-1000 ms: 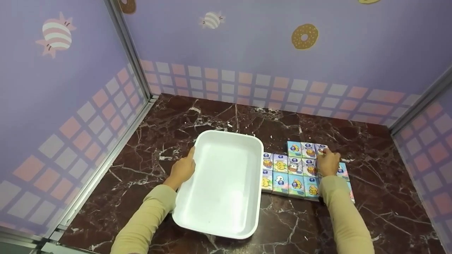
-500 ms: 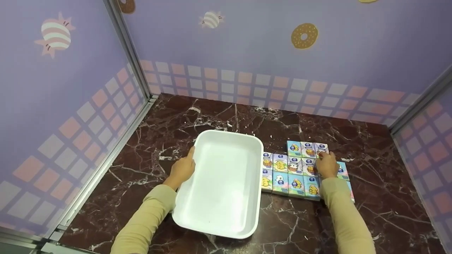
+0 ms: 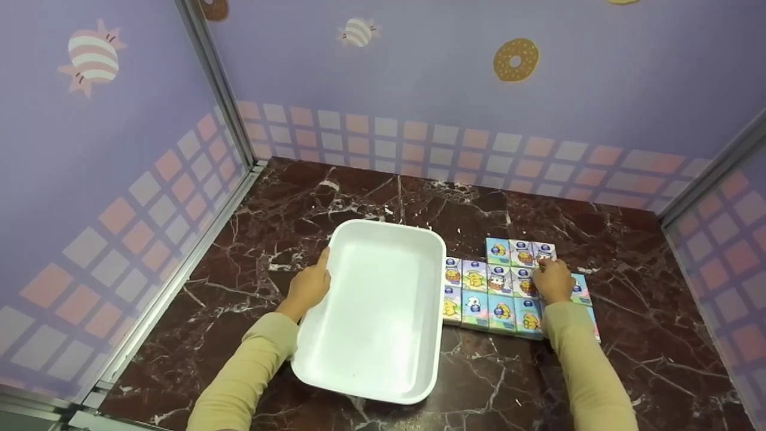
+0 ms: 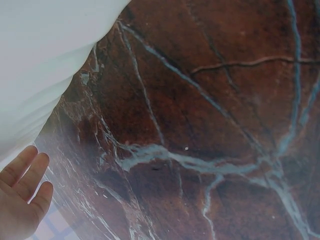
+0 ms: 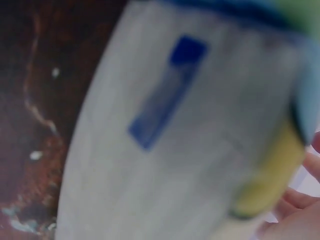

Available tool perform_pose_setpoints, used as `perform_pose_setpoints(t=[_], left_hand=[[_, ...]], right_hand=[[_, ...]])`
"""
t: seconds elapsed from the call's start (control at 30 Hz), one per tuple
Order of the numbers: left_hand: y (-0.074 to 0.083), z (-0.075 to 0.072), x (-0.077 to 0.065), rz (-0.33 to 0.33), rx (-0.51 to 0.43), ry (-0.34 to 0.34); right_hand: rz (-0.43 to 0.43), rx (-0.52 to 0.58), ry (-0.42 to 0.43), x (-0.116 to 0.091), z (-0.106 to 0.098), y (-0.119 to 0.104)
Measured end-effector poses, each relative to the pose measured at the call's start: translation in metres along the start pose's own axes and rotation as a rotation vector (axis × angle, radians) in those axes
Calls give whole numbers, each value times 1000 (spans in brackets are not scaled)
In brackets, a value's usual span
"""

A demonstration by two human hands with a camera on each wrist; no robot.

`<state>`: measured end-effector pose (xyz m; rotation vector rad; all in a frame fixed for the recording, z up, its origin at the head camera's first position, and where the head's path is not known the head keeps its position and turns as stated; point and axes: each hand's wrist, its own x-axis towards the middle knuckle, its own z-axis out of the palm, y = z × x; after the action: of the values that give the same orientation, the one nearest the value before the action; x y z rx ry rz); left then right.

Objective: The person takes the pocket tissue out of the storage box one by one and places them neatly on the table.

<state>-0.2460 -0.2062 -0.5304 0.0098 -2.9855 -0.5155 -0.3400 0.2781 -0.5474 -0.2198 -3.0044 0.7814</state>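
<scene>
My left hand rests at the left side of a white rectangular basin, a finger lying along its outer rim. In the left wrist view, loosely straight fingers show below the basin's wall. My right hand lies over the block of small tissue packs with cartoon prints, fingertips at the lower edge of the back-right pack. Up close in the right wrist view, a blurred white tissue pack with a blue tab fills the middle, with slightly bent fingers beside it.
More tissue packs lie flat in rows against the basin's right side, some hidden under my right arm. Purple panels wall in the dark red marble tabletop. Small white specks lie behind the basin.
My right hand has slid slightly left and toward me, uncovering more of the back-right pack. The left hand and basin stay put.
</scene>
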Motion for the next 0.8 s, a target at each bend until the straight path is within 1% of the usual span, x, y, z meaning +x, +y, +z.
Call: perform_pose_setpoints(t=[0.13, 0.23, 0.43, 0.6, 0.77, 0.8], left_hand=[[0, 1, 0, 5, 3, 8], [0, 2, 0, 11, 4, 20], [1, 2, 0, 16, 5, 29], [1, 2, 1, 11, 21, 27], [1, 1, 0, 8, 21, 23], [1, 0, 0, 8, 21, 23]], right_hand=[[-5, -21, 16, -1, -1, 1], [0, -24, 12, -1, -1, 2], [14, 39, -20, -6, -3, 5], [-28, 44, -37, -9, -7, 10], [-73, 51, -59, -7, -14, 16], [-74, 67, -69, -6, -15, 17]])
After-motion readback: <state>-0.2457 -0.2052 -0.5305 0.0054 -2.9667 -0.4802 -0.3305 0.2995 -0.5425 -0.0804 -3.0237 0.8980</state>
